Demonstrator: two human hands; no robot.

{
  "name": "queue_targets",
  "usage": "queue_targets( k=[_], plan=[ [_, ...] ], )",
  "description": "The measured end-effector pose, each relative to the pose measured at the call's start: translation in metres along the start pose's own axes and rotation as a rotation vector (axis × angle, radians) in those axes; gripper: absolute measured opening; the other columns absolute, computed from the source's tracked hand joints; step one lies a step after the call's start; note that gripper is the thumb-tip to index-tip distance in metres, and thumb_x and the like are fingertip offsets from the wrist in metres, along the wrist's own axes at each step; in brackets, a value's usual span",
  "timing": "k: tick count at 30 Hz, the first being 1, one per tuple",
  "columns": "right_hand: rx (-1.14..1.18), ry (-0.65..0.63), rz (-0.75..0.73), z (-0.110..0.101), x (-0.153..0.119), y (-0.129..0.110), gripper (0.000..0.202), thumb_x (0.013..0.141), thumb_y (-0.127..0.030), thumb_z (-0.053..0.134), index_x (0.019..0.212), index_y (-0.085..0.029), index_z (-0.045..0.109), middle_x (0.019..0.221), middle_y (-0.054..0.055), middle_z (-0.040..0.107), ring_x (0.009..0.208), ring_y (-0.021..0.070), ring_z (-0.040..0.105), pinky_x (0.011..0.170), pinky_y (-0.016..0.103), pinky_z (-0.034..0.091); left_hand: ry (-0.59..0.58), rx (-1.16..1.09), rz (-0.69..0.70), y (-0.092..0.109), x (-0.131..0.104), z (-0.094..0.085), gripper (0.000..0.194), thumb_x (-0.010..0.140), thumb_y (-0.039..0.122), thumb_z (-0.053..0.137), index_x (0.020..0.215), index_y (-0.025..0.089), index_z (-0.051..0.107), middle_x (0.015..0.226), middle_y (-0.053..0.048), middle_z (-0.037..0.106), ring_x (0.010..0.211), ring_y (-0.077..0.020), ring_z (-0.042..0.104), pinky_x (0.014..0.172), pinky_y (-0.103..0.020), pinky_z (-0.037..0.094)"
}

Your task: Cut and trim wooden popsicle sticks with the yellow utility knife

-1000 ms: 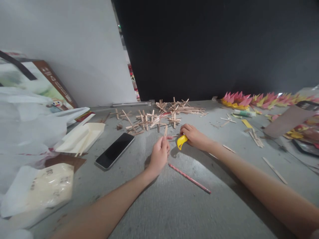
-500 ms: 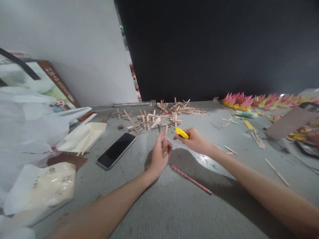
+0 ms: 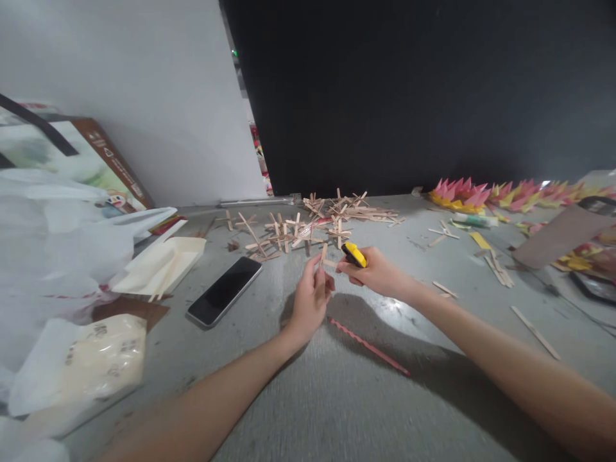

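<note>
My left hand point(image 3: 310, 292) is closed, its thumb and fingers pinching a wooden craft stick point(image 3: 324, 253) that points upward. A second light strip point(image 3: 330, 263) lies crosswise between it and the fingertips of my right hand point(image 3: 378, 273); whether the two pieces are joined I cannot tell. My right hand is wrapped round a yellow and black utility knife point(image 3: 355, 254), whose blade I cannot make out. Just beyond both hands lies a pile of crossed wooden sticks point(image 3: 289, 232). Below my hands a pink twisted pencil point(image 3: 368, 346) rests on the grey table point(image 3: 308, 410).
To the left are a black phone point(image 3: 225, 292), a cream tray with chopsticks point(image 3: 185, 256), a wrapped packet point(image 3: 108, 356) and white plastic bags point(image 3: 52, 244). Pink and yellow paper flowers point(image 3: 459, 194), a glue stick point(image 3: 475, 221) and loose sticks point(image 3: 535, 332) lie to the right.
The utility knife has turned in my right hand and now shows its black side. A light strip now shows between the hands. The left hand has barely shifted.
</note>
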State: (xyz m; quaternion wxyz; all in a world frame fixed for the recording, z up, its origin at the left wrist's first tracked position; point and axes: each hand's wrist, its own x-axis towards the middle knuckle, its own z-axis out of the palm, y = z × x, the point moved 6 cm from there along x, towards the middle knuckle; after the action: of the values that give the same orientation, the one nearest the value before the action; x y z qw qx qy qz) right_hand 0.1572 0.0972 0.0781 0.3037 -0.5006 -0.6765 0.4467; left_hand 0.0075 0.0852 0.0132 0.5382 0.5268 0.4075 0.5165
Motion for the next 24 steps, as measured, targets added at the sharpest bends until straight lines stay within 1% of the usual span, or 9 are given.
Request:
queue_targets(
  k=[4, 8, 11, 17, 21, 24],
  plan=[
    [-0.009, 0.030, 0.008, -0.0008, 0.0009, 0.0039, 0.031, 0.090, -0.045, 0.061, 0.080, -0.016, 0.064, 0.057, -0.003, 0.053, 0.051, 0.0100, 0.040, 0.049, 0.025, 0.032, -0.024, 0.032, 0.025, -0.0007, -0.0007, 0.0002, 0.048, 0.104, 0.055, 0.047, 0.140, 0.024, 0.048, 0.075, 0.003, 0.055, 0.058, -0.0109, 0.045, 0.055, -0.020, 0.037],
    [0.001, 0.035, -0.012, -0.0016, -0.0004, 0.0023, 0.031, 0.090, -0.044, 0.062, 0.079, -0.016, 0.064, 0.059, -0.003, 0.054, 0.053, 0.0102, 0.042, 0.050, 0.025, 0.034, -0.025, 0.087, 0.056, 0.0013, -0.0019, 0.0003, 0.051, 0.105, 0.058, 0.044, 0.142, 0.022, 0.048, 0.075, 0.003, 0.056, 0.057, -0.0110, 0.044, 0.055, -0.021, 0.036],
    [-0.010, 0.035, -0.010, -0.0016, -0.0024, -0.0005, 0.031, 0.090, -0.044, 0.061, 0.078, -0.016, 0.064, 0.059, -0.002, 0.054, 0.054, 0.0103, 0.043, 0.051, 0.025, 0.035, -0.052, 0.115, 0.082, 0.0030, -0.0024, 0.0018, 0.054, 0.106, 0.058, 0.042, 0.145, 0.021, 0.047, 0.075, 0.002, 0.057, 0.057, -0.0109, 0.044, 0.056, -0.022, 0.037],
    [-0.060, 0.051, 0.030, -0.0010, -0.0045, -0.0015, 0.032, 0.088, -0.042, 0.060, 0.070, -0.016, 0.060, 0.057, -0.003, 0.049, 0.053, 0.0098, 0.039, 0.051, 0.026, 0.031, -0.070, 0.206, 0.121, 0.0028, -0.0039, 0.0009, 0.058, 0.107, 0.058, 0.037, 0.150, 0.020, 0.045, 0.076, 0.002, 0.059, 0.058, -0.0116, 0.045, 0.058, -0.024, 0.039],
    [-0.056, 0.055, 0.026, -0.0046, -0.0040, 0.0003, 0.026, 0.085, -0.039, 0.063, 0.075, -0.015, 0.066, 0.055, -0.004, 0.047, 0.051, 0.0091, 0.037, 0.050, 0.026, 0.029, -0.103, 0.266, 0.128, 0.0045, -0.0057, 0.0030, 0.059, 0.108, 0.059, 0.034, 0.150, 0.020, 0.044, 0.075, 0.002, 0.058, 0.059, -0.0121, 0.046, 0.059, -0.024, 0.039],
    [-0.026, 0.038, 0.030, -0.0067, -0.0032, 0.0022, 0.024, 0.083, -0.036, 0.064, 0.077, -0.014, 0.068, 0.053, -0.006, 0.043, 0.049, 0.0083, 0.032, 0.049, 0.026, 0.028, -0.132, 0.263, 0.116, 0.0049, -0.0066, 0.0056, 0.059, 0.108, 0.059, 0.034, 0.150, 0.020, 0.045, 0.075, 0.001, 0.058, 0.062, -0.0127, 0.048, 0.060, -0.024, 0.039]
  ],
)
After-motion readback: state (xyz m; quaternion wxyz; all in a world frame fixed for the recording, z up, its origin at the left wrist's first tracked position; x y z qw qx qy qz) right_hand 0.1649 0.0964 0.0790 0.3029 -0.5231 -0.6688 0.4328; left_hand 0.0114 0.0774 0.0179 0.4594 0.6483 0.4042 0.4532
